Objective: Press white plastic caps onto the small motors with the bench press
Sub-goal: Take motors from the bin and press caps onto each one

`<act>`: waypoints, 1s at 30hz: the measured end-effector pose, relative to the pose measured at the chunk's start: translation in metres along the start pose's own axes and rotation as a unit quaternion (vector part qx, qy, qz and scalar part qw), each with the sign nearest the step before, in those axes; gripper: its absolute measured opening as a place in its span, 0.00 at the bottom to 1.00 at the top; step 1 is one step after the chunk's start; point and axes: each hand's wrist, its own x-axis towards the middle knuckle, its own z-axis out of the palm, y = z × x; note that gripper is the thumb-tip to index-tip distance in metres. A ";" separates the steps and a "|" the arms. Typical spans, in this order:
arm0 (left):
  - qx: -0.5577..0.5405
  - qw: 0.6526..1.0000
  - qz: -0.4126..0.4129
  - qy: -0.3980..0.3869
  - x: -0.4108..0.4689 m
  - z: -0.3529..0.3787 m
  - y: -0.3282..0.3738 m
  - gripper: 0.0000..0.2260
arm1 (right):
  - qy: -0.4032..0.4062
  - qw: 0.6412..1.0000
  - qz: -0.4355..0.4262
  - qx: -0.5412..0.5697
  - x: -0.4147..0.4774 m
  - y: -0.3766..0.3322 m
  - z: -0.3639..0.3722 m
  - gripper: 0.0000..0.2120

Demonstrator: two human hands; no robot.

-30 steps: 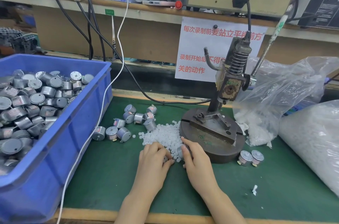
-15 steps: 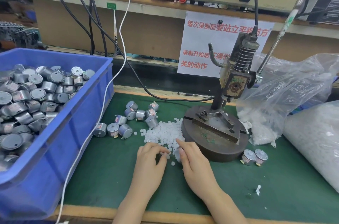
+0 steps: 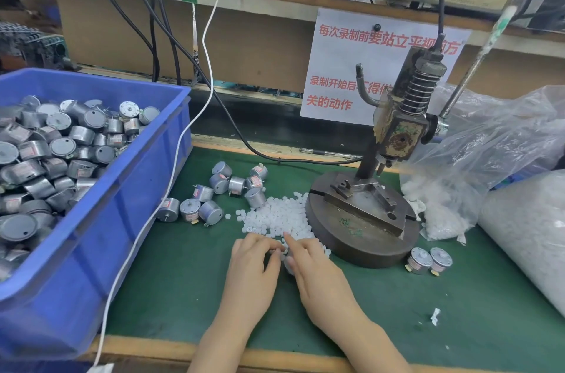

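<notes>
My two hands meet at the near edge of a pile of small white plastic caps point(image 3: 276, 216) on the green mat. My right hand point(image 3: 321, 271) grips a small silver motor point(image 3: 289, 264), mostly hidden under its fingers. My left hand point(image 3: 253, 265) has curled fingertips that pinch a white cap right against that motor. The bench press point(image 3: 360, 238) stands just right of the pile on a round iron base, with its ram head point(image 3: 400, 134) raised and its fixture bare. Several loose motors point(image 3: 232, 186) lie left of the pile.
A blue bin point(image 3: 128, 189) full of motors fills the left side. Two motors point(image 3: 428, 259) sit right of the press base. Clear plastic bags point(image 3: 489, 143) of caps crowd the right. A white cable point(image 3: 171, 177) runs down past the bin. The press lever point(image 3: 477, 54) slants up right.
My left hand's fingertips have drawn back from the cap pile and closed in against the motor in my right hand. The right hand has barely moved.
</notes>
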 end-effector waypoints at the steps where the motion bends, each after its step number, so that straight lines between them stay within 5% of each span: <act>1: 0.002 1.000 -0.002 -0.001 0.000 0.000 0.000 0.06 | 0.000 1.000 -0.005 -0.001 0.000 -0.001 0.001 0.23; 9: 0.002 1.000 0.006 0.004 -0.001 -0.001 0.001 0.07 | 0.047 0.989 0.042 0.133 0.000 0.002 -0.005 0.20; 30: 0.008 1.000 -0.009 -0.006 0.000 0.001 -0.001 0.07 | 0.073 0.996 -0.016 -0.046 0.001 -0.010 -0.006 0.22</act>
